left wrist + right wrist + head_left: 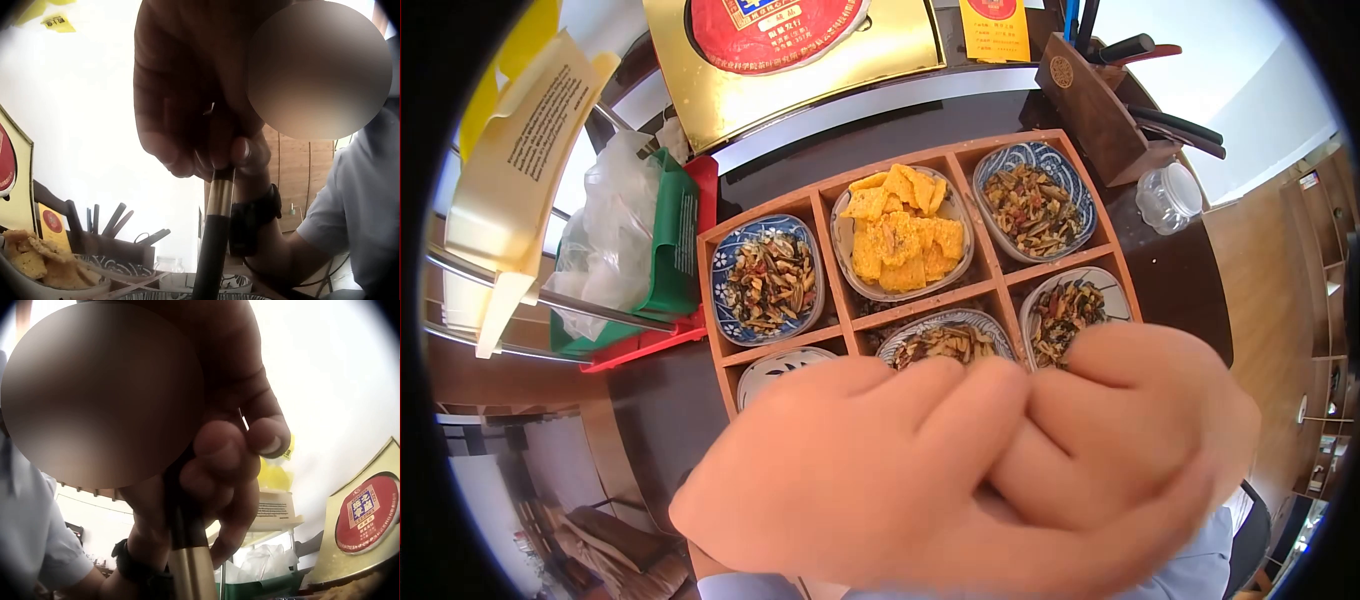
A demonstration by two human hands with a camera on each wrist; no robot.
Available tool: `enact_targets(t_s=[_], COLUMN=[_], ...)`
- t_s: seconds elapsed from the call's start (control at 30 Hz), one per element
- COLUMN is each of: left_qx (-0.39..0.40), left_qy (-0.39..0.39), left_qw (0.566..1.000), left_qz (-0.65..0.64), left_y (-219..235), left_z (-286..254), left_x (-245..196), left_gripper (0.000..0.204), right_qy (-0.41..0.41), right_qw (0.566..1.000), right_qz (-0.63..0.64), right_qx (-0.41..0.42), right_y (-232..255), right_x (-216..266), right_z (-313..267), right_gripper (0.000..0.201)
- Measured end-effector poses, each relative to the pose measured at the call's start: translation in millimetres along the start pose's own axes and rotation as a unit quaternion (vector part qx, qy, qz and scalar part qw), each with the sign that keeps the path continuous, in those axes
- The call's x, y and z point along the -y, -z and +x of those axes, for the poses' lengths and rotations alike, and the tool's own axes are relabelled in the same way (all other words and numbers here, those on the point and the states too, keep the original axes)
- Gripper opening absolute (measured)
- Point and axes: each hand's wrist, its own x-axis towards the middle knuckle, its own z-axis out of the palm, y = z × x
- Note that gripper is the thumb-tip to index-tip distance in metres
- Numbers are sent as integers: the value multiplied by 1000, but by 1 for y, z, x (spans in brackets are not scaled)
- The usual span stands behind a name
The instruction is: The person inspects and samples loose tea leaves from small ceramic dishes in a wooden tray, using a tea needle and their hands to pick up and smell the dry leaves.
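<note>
In the head view my left hand [840, 470] and right hand [1140, 430] meet in front of the divided wooden tray [850, 325], fingers curled. My left hand [187, 81] pinches a black rod with a gold band [220, 197] in the left wrist view. In the right wrist view the fingers of my right hand [231, 381] curl round the black and gold rod [194, 569]. The hands hide the rod from the head view. Just beyond them are a bowl of dried mix [945, 345] and another at its right [1065, 315], both partly covered.
The tray also holds yellow crisps [905, 240] and more patterned bowls [772, 280]. A green bin [665, 260] and rack stand at left, a gold box [820, 100] behind. At back right are a wooden pen holder [1090, 110] and a glass jar [1168, 198].
</note>
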Motion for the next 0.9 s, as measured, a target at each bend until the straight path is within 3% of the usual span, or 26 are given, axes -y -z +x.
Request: enact_targets(t_s=[0.23, 0.27, 0.3, 0.33, 0.5, 0.53, 0.57, 0.6, 0.9], left_qx=[38, -73, -183, -183, -113, -113, -210, -300, -177], left_qy=[-50, -104, -156, -155, -405, -406, -411, -401, -375], left_qw=[998, 990, 965, 965, 899, 898, 887, 847, 910], left_qz=[14, 61, 107, 106, 126, 126, -26, -177, 1], left_y=[-7, -19, -27, -31, -31, -38, -49, -54, -31], left_z=[0, -1, 1, 0, 11, 17, 27, 32, 13], left_x=[3, 9, 13, 18, 50, 48, 39, 34, 35], left_gripper=[27, 31, 51, 51, 56, 56, 52, 48, 44], right_qy=[-2, -44, -86, -86, -50, -43, -36, -28, 16], right_qw=[999, 994, 982, 982, 997, 998, 999, 1000, 987], right_qz=[-33, -78, -121, -121, -46, -33, -21, -7, -25], right_qx=[15, 65, 115, 116, 45, 29, 12, -4, 158], right_y=[7, 20, 26, 26, 17, 13, 9, 3, 16], right_x=[8, 16, 20, 20, 15, 13, 9, 5, 2], right_z=[-4, 3, 7, 7, 4, 2, 0, -1, 6], right_gripper=[15, 14, 14, 14, 13, 13, 13, 13, 12])
